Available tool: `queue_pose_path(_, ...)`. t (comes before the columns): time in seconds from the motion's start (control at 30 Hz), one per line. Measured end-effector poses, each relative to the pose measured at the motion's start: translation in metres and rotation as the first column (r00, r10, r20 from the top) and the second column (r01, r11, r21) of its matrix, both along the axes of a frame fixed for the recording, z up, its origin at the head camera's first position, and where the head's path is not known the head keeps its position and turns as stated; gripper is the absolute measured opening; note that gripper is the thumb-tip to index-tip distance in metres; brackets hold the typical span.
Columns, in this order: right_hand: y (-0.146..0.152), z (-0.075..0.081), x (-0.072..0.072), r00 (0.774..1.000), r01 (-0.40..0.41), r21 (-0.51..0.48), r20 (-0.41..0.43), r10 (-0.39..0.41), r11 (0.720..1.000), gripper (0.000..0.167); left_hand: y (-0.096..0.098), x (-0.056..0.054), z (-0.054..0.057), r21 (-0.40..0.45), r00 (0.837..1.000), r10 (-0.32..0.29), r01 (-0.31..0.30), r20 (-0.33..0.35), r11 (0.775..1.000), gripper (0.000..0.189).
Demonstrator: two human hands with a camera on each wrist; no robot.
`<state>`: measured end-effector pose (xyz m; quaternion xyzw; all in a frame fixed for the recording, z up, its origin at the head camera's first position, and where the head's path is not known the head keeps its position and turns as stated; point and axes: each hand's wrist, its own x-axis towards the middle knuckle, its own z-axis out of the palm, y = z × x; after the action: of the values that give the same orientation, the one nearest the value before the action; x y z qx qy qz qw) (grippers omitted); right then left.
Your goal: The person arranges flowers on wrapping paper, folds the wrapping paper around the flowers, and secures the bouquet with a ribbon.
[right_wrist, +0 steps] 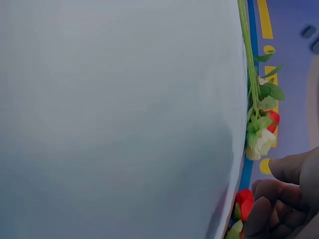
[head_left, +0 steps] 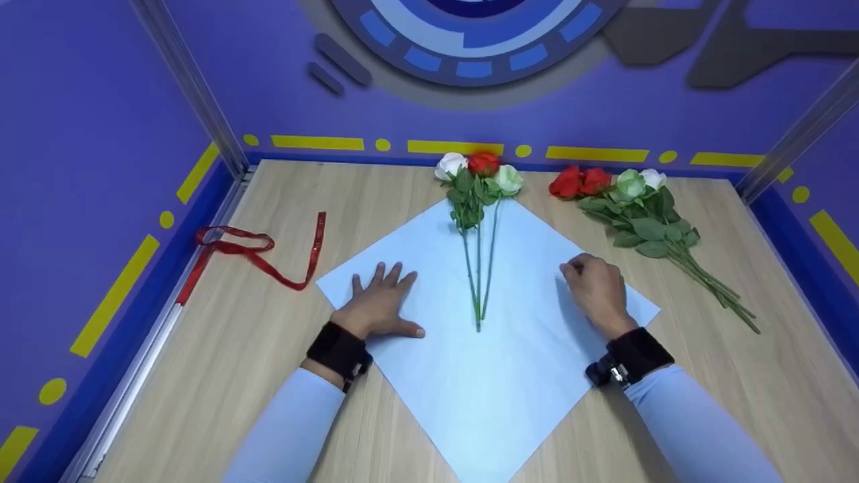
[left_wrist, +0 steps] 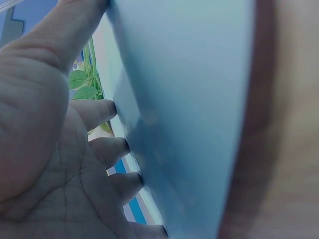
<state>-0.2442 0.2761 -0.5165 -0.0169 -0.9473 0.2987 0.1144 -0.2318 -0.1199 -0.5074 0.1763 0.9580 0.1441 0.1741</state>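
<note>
My left hand (head_left: 379, 305) rests on the left corner area of a pale blue wrapping sheet (head_left: 470, 396), fingers spread and fingertips touching the paper. Over the right part of the sheet is my right hand (head_left: 596, 290); its fingers are loosely curled, and the right wrist view shows nothing between them and the thumb. Between the hands lie three roses, a white rose (head_left: 450, 166), a red rose (head_left: 483, 164) and a pale green rose (head_left: 508, 180). Their heads are at the sheet's far corner, and their stems (head_left: 478, 268) point toward me and converge.
Right of the sheet lies another bunch of roses (head_left: 647, 225), red, pale green and white, with stems slanting toward the near right. A red ribbon (head_left: 251, 249) lies loosely looped on the wooden table (head_left: 268, 376) at left. Blue panels (head_left: 416, 121) border the table at the back and sides.
</note>
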Motion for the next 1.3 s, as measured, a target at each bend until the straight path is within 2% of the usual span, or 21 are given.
queue_pose_path(0.2, 0.028, 0.01, 0.007, 0.999, 0.044, 0.056, -0.015, -0.043, 0.997, 0.026, 0.0, 0.0, 0.0, -0.008, 1.0, 0.002, -0.002, -0.006, 1.0, 0.114)
queue_pose_path(0.43, 0.058, 0.016, 0.011, 0.998, 0.053, 0.109, -0.034, -0.05, 0.993, 0.027, 0.0, 0.001, -0.001, -0.003, 1.0, 0.008, -0.008, 0.0, 1.0, 0.114)
queue_pose_path(0.6, 0.082, 0.015, 0.012, 0.996, 0.084, 0.149, -0.043, -0.078, 0.985, 0.029, 0.0, 0.001, -0.002, 0.0, 1.0, 0.014, -0.014, -0.001, 1.0, 0.114)
queue_pose_path(0.77, 0.111, 0.014, 0.011, 0.991, 0.13, 0.176, -0.007, -0.13, 0.976, 0.035, 0.0, 0.0, -0.002, 0.001, 1.0, 0.008, -0.008, -0.008, 1.0, 0.114)
queue_pose_path(0.93, 0.135, 0.01, 0.01, 0.988, 0.154, 0.227, -0.04, -0.149, 0.962, 0.042, 0.001, -0.001, -0.002, -0.004, 1.0, 0.008, -0.008, -0.002, 1.0, 0.114)
queue_pose_path(1.2, 0.147, 0.007, 0.01, 0.987, 0.155, 0.292, -0.011, -0.159, 0.944, 0.04, 0.001, -0.001, -0.003, -0.007, 1.0, 0.012, -0.012, -0.009, 1.0, 0.115)
queue_pose_path(1.3, 0.147, 0.006, 0.009, 0.988, 0.135, 0.299, 0.029, -0.15, 0.945, 0.037, 0.001, 0.0, -0.004, -0.007, 1.0, 0.013, -0.013, -0.011, 1.0, 0.114)
